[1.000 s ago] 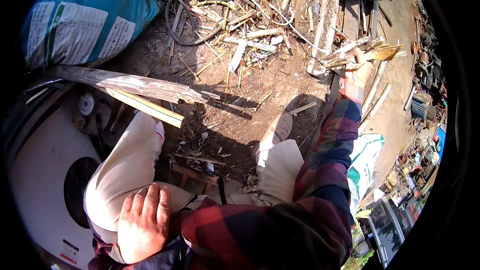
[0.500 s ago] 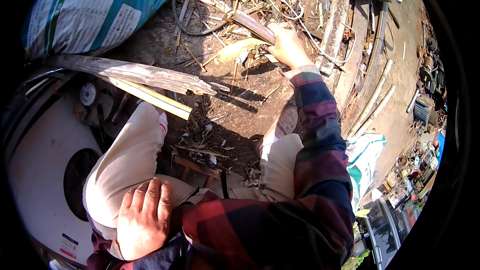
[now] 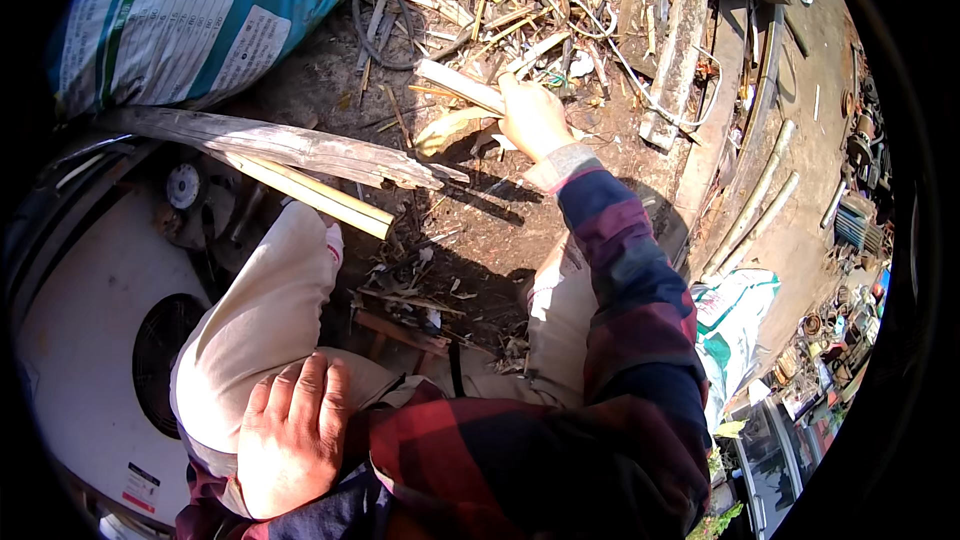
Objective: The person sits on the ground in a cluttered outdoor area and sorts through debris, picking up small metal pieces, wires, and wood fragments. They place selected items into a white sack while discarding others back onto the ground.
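Observation:
Out over the littered ground, the fingers of my right hand are closed round the near end of a short piece of split wood or bamboo. Its pale side catches the sun and its free end points up and to the left. A dry yellowish husk or leaf lies just below that piece. My left hand lies flat on my left thigh, fingers stretched out and holding nothing.
A weathered plank and a yellow bamboo strip jut in from the left, near my knee. Behind them sits a blue-and-white sack. A black hose and wood scraps litter the far ground. Long boards lie right.
My right hand has moved left and slightly nearer with the wood piece, which now shows a paler side. My left hand has stayed on my thigh.

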Available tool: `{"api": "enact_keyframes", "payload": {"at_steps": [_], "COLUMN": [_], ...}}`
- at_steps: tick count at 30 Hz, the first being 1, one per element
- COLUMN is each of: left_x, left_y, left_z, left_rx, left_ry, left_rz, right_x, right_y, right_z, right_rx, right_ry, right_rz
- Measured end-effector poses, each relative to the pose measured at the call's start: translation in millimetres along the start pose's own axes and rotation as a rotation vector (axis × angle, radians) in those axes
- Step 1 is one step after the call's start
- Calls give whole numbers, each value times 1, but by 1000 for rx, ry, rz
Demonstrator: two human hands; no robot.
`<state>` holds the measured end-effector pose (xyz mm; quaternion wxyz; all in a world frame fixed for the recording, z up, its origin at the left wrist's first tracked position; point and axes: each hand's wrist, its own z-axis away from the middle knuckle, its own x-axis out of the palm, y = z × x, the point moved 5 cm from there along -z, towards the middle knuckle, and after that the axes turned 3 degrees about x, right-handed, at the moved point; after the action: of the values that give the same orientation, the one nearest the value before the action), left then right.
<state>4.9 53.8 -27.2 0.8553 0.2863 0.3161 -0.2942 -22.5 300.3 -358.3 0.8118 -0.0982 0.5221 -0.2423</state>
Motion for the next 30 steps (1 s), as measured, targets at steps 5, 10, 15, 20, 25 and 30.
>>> {"api": "enact_keyframes", "payload": {"at_steps": [5,10,15,20,25,30], "left_x": [2,2,-2,-1,-2,4], "left_y": [-1,2,4,2,3,-4], "left_z": [4,2,-3,-5,-7,5], "left_rx": [8,25,48,10,23,-10], "left_ry": [12,3,-7,-14,-20,-13], "left_rz": [3,-4,-18,-25,-29,-9], "right_x": [-20,-56,-13,-8,19,-31], "right_y": [56,116,149,101,101,70], "right_z": [35,3,-58,-82,-91,-14], "right_rx": [234,401,393,568,616,389], "right_ry": [-255,201,197,-13,19,-127], "right_rz": [-883,-1295,-1081,-451,-336,-909]}}
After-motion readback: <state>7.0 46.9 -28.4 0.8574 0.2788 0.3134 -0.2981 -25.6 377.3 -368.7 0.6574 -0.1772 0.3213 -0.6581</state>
